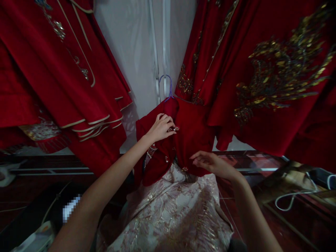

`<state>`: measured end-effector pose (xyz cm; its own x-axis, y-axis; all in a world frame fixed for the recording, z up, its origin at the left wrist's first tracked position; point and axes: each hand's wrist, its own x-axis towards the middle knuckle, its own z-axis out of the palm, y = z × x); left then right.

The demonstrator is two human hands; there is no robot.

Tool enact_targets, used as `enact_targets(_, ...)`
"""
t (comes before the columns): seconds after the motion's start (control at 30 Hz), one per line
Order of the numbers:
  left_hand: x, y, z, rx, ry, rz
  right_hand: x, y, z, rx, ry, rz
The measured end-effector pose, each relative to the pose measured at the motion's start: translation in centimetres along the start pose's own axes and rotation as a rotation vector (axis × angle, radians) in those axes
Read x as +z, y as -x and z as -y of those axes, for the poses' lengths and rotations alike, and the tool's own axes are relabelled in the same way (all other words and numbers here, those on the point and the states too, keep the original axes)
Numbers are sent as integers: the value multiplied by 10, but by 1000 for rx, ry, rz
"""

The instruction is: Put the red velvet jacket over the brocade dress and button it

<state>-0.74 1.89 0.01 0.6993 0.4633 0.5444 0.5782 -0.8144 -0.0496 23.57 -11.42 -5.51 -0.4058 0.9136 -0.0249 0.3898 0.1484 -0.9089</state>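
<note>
A red jacket (194, 126) with beaded trim hangs in front of me on a thin purple hanger (171, 84). My left hand (163, 126) lies on its upper front, thumb and fingers closed around a beaded fastener (176, 129) at the front edge. Near the jacket's lower right front is my right hand (207, 161), empty, its fingers loosely stretched out; whether the fingertips touch the fabric I cannot tell. Small beaded ornaments (184, 169) sit along the lower front edges. Beaded fringe (151, 149) shows at the left side, below my left forearm.
Red garments with pale piping (86, 105) hang on the left. More red garments with gold sequin embroidery (278, 73) hang on the right. Below the jacket spreads a pale patterned brocade cloth (173, 210). A white cord (291, 199) loops at lower right.
</note>
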Motion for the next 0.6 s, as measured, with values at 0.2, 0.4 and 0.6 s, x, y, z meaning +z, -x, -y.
enact_targets(0.2, 2, -3, 5, -20, 115, 71, 2, 0, 1, -8, 15, -13)
enact_targets(0.4, 3, -1, 2, -177, 381, -24, 3, -9, 8, -179, 26, -199)
enact_targets(0.6, 12, 5, -12, -430, 709, -235, 6, -47, 45, -490, -149, -599)
